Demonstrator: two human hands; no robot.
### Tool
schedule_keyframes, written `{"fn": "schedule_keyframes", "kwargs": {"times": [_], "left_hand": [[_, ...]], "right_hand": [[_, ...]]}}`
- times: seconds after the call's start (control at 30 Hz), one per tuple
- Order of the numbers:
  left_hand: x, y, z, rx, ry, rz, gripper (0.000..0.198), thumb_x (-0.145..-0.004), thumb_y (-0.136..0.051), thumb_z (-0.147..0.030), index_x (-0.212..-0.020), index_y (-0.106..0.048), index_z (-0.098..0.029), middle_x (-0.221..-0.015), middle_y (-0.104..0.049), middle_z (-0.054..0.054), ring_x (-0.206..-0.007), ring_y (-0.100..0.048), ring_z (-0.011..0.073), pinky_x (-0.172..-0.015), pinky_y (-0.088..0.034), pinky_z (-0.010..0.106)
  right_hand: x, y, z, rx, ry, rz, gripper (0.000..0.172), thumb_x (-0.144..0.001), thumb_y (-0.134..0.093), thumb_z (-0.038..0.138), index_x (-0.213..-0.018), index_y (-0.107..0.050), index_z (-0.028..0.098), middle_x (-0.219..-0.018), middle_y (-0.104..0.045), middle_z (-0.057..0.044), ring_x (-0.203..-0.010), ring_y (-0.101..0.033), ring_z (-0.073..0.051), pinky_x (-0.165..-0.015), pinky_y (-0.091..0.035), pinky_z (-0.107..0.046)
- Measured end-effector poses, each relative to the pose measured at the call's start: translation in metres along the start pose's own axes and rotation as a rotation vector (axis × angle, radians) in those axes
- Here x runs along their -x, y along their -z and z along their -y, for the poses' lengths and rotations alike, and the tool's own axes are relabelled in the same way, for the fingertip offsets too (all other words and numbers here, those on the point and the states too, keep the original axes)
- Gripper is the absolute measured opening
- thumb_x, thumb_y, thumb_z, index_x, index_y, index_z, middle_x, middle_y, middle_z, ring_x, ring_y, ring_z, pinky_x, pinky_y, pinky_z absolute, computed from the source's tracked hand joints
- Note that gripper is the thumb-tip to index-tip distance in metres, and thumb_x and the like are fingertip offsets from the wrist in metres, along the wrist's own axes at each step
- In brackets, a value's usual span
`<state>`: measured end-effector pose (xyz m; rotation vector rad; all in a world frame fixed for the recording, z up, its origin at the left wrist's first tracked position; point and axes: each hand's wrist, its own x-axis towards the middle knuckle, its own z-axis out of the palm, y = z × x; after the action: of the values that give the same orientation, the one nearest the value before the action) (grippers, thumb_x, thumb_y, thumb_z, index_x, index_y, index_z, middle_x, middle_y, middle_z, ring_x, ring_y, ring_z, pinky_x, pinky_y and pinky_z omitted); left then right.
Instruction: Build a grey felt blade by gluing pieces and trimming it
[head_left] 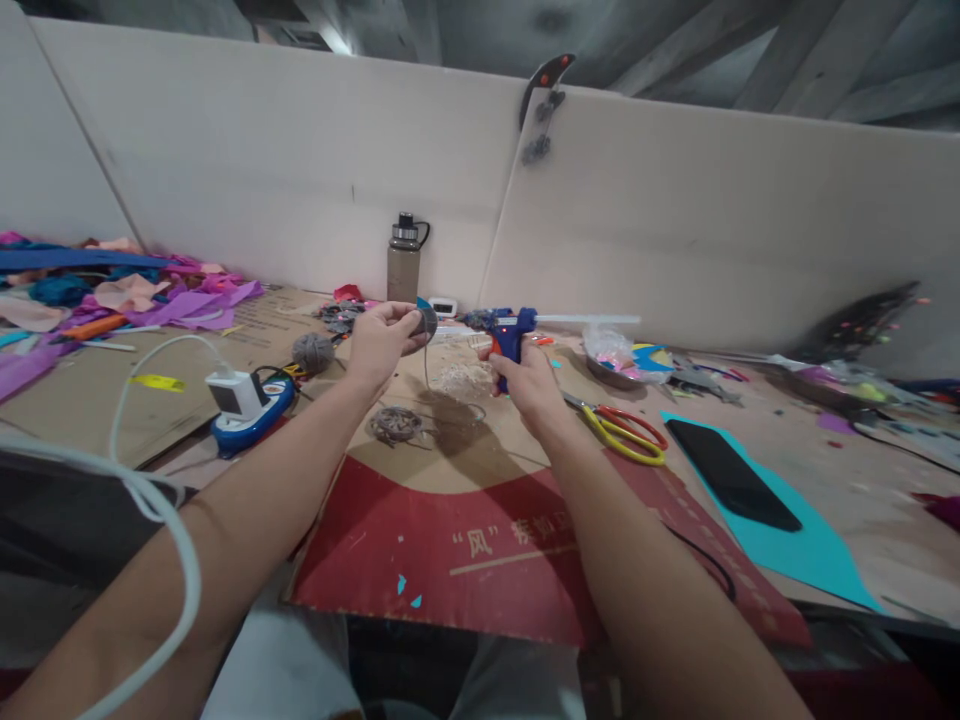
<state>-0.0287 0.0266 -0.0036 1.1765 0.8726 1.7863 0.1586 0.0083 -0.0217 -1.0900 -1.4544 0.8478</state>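
My left hand [381, 345] is closed on a small round dark-grey piece [427, 322], from which a strand of grey yarn hangs down. In my right hand [531, 375] is a blue hot glue gun [511, 335], gripped by its handle. A white glue stick [589, 319] juts from the gun's back, and its nozzle points left toward the grey piece, a little apart from it. Below the hands, a loose coil of grey yarn [395, 425] lies on the cardboard sheet [450, 470]. A grey yarn ball [313, 351] sits left of my left hand.
Scissors [626, 435] with red and yellow handles lie by my right forearm. A black phone [731, 473] rests on turquoise sheet. At left are a blue power strip [253, 418], a white cable [187, 560] and fabric scraps [195, 295]. A bottle [403, 262] stands behind, against the partition.
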Motion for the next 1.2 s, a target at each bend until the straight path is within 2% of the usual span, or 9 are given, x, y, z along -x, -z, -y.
{"fn": "schedule_keyframes", "kwargs": {"times": [0.13, 0.2, 0.37, 0.47, 0.6, 0.7, 0.8, 0.97, 1.2], "left_hand": [[0.001, -0.001, 0.001, 0.016, 0.021, 0.03, 0.016, -0.069, -0.071, -0.023, -0.078, -0.062, -0.012, -0.073, -0.065, 0.003, -0.066, -0.064, 0.0109, -0.075, -0.058, 0.033], [0.001, -0.001, 0.001, 0.008, 0.018, 0.033, 0.016, -0.069, -0.071, -0.022, -0.078, -0.062, -0.012, -0.073, -0.064, 0.003, -0.066, -0.064, 0.0112, -0.075, -0.058, 0.033], [0.002, -0.004, 0.001, -0.038, -0.001, 0.04, 0.017, -0.068, -0.072, -0.024, -0.078, -0.063, -0.012, -0.072, -0.064, 0.003, -0.067, -0.064, 0.0115, -0.075, -0.057, 0.032], [0.003, -0.005, 0.001, -0.098, -0.045, 0.043, 0.015, -0.069, -0.07, -0.024, -0.077, -0.064, -0.013, -0.071, -0.064, 0.003, -0.068, -0.064, 0.0127, -0.073, -0.056, 0.032], [0.006, -0.004, 0.001, -0.336, -0.197, 0.04, 0.013, -0.071, -0.067, -0.026, -0.077, -0.067, -0.015, -0.071, -0.066, 0.003, -0.066, -0.061, 0.0133, -0.07, -0.052, 0.027], [0.01, -0.003, 0.0, -0.52, -0.33, 0.047, 0.011, -0.072, -0.065, -0.024, -0.08, -0.069, -0.017, -0.072, -0.066, 0.002, -0.068, -0.06, 0.0128, -0.071, -0.048, 0.024], [0.014, -0.005, -0.002, -0.593, -0.369, 0.07, 0.011, -0.073, -0.062, -0.021, -0.081, -0.069, -0.017, -0.073, -0.067, 0.002, -0.067, -0.06, 0.0122, -0.07, -0.047, 0.023], [0.016, -0.01, 0.0, -0.464, -0.244, 0.094, 0.011, -0.072, -0.065, -0.024, -0.078, -0.068, -0.015, -0.07, -0.066, 0.002, -0.065, -0.059, 0.012, -0.069, -0.05, 0.025], [0.019, -0.014, 0.001, -0.147, 0.004, 0.187, 0.021, -0.066, -0.072, -0.029, -0.077, -0.065, -0.012, -0.076, -0.064, 0.002, -0.07, -0.063, 0.0118, -0.074, -0.057, 0.033]], "right_hand": [[-0.018, 0.004, -0.024, 0.178, -0.225, 0.019, 0.005, -0.07, -0.05, 0.018, -0.074, -0.049, 0.02, -0.064, -0.055, 0.0, -0.053, -0.053, -0.013, -0.052, -0.048, -0.029], [-0.025, 0.008, -0.035, 0.289, -0.253, -0.004, 0.009, -0.067, -0.054, 0.016, -0.065, -0.046, 0.022, -0.056, -0.053, 0.0, -0.056, -0.056, -0.017, -0.055, -0.048, -0.033], [-0.027, 0.024, -0.04, 0.503, -0.202, -0.163, 0.034, -0.059, -0.067, 0.016, -0.053, -0.034, 0.024, -0.065, -0.054, -0.009, -0.097, -0.055, -0.033, -0.085, -0.039, -0.048], [-0.021, 0.018, -0.024, 0.542, -0.082, -0.242, 0.03, -0.064, -0.066, 0.024, -0.061, -0.036, 0.023, -0.08, -0.056, -0.012, -0.108, -0.048, -0.031, -0.093, -0.034, -0.047], [-0.012, -0.02, -0.002, 0.113, 0.077, -0.082, 0.022, -0.072, -0.057, 0.037, -0.08, -0.043, 0.021, -0.081, -0.055, -0.001, -0.084, -0.055, -0.017, -0.083, -0.044, -0.036], [-0.007, -0.047, 0.008, -0.379, 0.025, 0.082, 0.035, -0.067, -0.064, 0.032, -0.089, -0.038, 0.023, -0.09, -0.059, 0.0, -0.082, -0.058, -0.012, -0.082, -0.045, -0.032], [0.0, -0.055, 0.017, -0.608, -0.068, 0.178, 0.041, -0.065, -0.067, 0.026, -0.09, -0.034, 0.024, -0.084, -0.06, 0.003, -0.067, -0.057, -0.009, -0.074, -0.048, -0.03], [0.005, -0.044, 0.023, -0.553, -0.087, 0.202, 0.03, -0.069, -0.064, 0.03, -0.089, -0.044, 0.024, -0.066, -0.046, 0.01, -0.048, -0.035, -0.004, -0.054, -0.041, -0.021], [-0.011, -0.038, 0.007, -0.154, 0.128, -0.085, 0.015, -0.072, -0.059, 0.031, -0.081, -0.059, 0.019, -0.066, -0.049, 0.004, -0.059, -0.04, -0.009, -0.054, -0.034, -0.022]]}}
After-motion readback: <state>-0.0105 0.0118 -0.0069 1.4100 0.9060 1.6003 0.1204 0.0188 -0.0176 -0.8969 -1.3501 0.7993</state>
